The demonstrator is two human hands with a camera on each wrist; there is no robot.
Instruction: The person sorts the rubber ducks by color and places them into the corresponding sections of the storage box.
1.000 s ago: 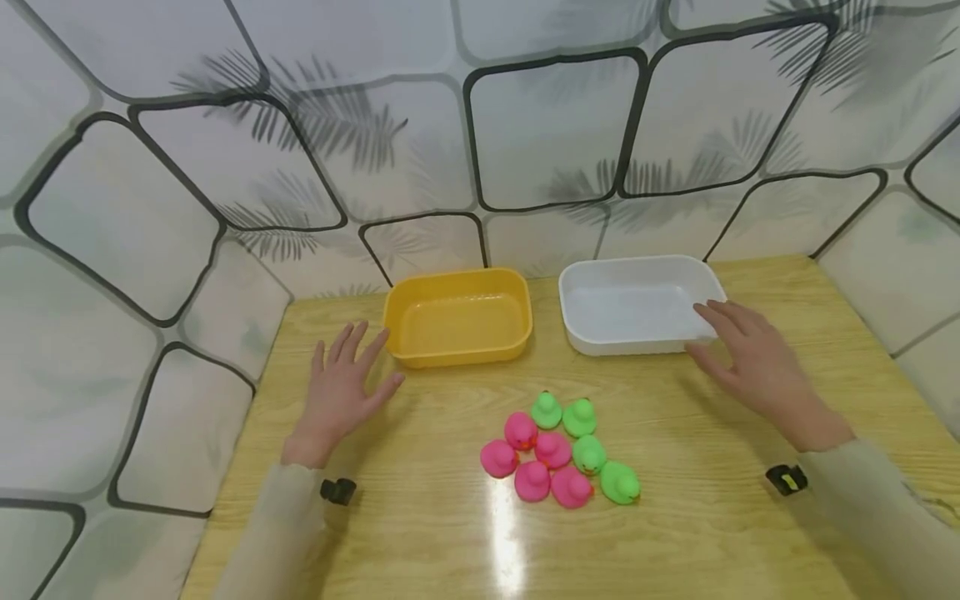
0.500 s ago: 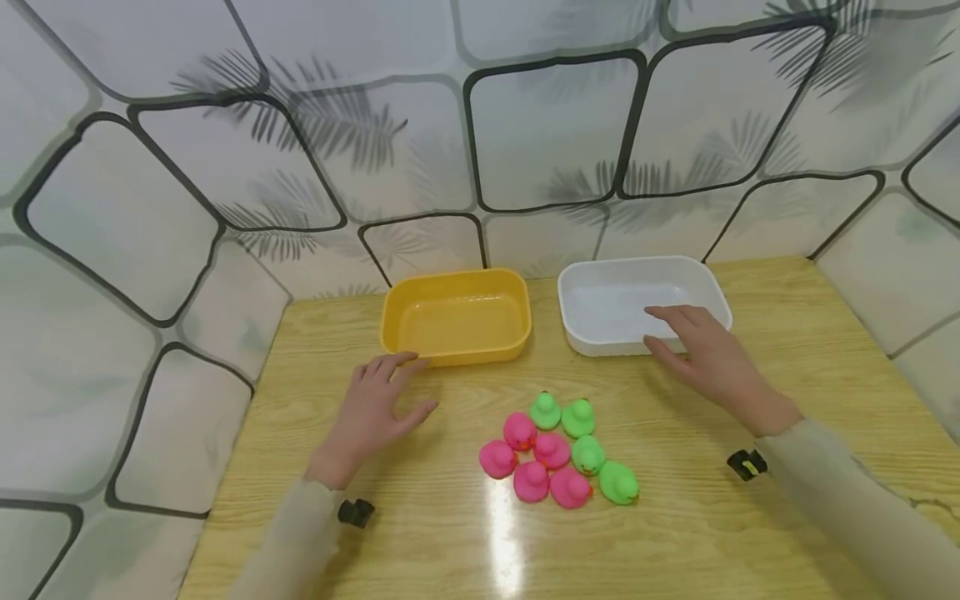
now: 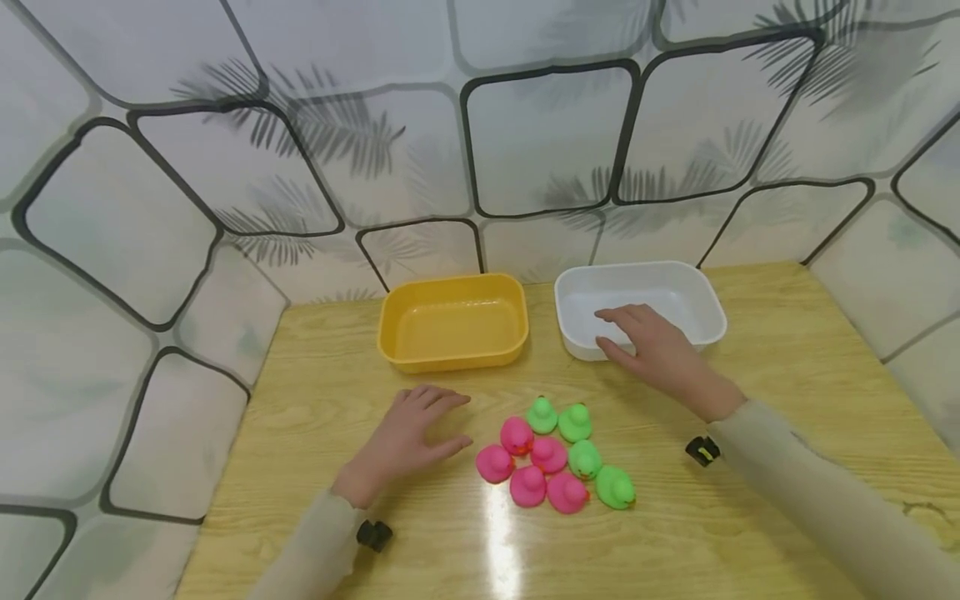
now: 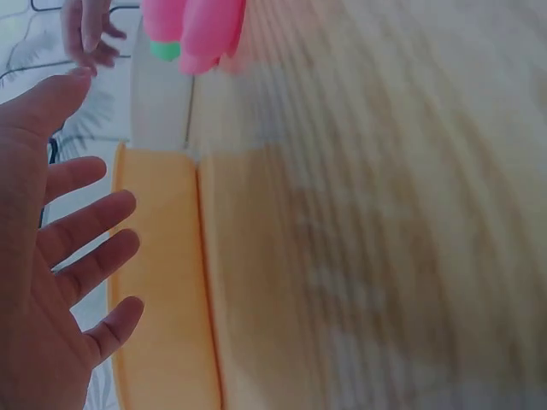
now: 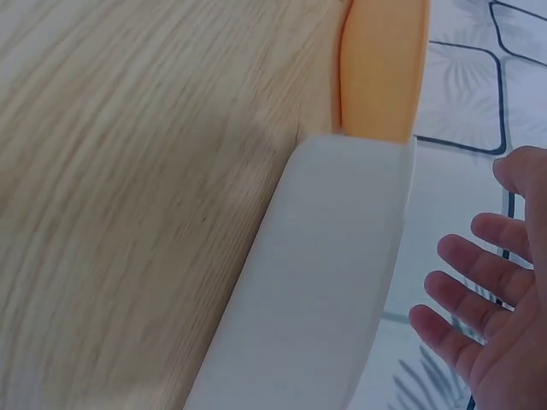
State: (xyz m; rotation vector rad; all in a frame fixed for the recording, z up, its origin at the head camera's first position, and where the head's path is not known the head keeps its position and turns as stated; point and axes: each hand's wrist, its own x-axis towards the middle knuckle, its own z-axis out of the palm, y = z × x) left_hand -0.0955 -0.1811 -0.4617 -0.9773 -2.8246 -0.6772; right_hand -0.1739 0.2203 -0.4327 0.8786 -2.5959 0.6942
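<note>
Several pink rubber ducks [image 3: 528,486] and several green rubber ducks [image 3: 575,423] sit in one cluster on the wooden table. My left hand [image 3: 412,439] hovers just left of the pink ones, fingers spread and holding nothing. In the left wrist view its palm and loosely bent fingers [image 4: 90,213] show beside the yellow tray. My right hand [image 3: 658,350] hangs over the front of the white tray [image 3: 697,293], up and right of the green ducks, and grips nothing. Its relaxed fingers [image 5: 479,265] appear in the right wrist view.
At the back left stands a yellow tray [image 3: 517,321], and the white tray is to its right with a gap between them. Behind both rises a wall covering with a stone and leaf print [image 3: 551,137]. Each wrist wears a small black device [image 3: 702,451].
My left hand has moved right and nearer, from beside the yellow tray to beside the pink ducks. My right hand has shifted left across the white tray. The ducks stay put.
</note>
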